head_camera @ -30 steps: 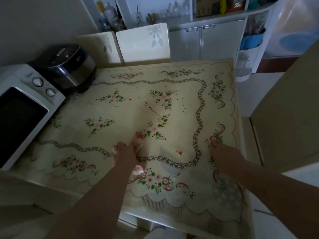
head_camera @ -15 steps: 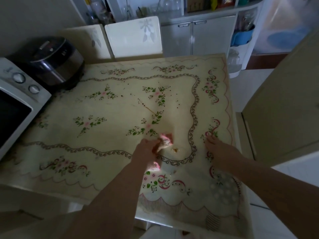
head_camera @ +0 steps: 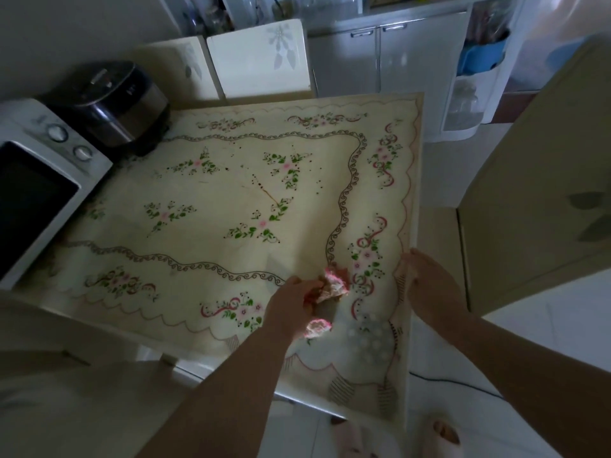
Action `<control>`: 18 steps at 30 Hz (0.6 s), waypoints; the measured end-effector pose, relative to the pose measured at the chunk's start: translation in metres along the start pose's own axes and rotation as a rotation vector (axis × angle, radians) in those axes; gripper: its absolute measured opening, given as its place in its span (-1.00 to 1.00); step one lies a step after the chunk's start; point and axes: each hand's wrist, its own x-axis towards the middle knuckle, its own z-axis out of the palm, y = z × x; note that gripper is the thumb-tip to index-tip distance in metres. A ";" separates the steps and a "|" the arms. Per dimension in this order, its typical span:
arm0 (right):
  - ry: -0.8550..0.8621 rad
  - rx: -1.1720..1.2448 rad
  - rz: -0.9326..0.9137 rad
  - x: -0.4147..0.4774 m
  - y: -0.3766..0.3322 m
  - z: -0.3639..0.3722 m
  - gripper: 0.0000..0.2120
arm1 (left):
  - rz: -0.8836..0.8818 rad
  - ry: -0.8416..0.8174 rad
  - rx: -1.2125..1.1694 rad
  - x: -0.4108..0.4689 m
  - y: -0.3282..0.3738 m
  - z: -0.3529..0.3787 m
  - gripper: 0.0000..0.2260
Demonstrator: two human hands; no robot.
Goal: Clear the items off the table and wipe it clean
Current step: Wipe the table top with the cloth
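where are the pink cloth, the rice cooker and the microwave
pink cloth (head_camera: 334, 285), head view, its bunched upper part
rice cooker (head_camera: 112, 94), head view, its dark lid
microwave (head_camera: 29, 200), head view, its dark door glass

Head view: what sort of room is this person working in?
Most likely a home kitchen or dining corner: a microwave and a rice cooker stand on the floral-covered table, with white cupboards behind.

Dim kitchen, white cabinets (head_camera: 380, 57), chairs (head_camera: 258, 57)
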 end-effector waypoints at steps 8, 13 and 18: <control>-0.038 0.170 0.039 -0.004 0.026 0.004 -0.84 | -0.031 -0.011 -0.072 -0.026 0.053 0.025 -0.64; -0.053 0.376 0.233 -0.002 0.033 0.005 -0.77 | -0.140 0.150 -0.616 -0.043 0.073 -0.008 -0.69; -0.142 0.514 0.451 0.004 0.038 0.010 -0.66 | -0.363 0.252 -0.805 -0.047 0.042 -0.042 -0.67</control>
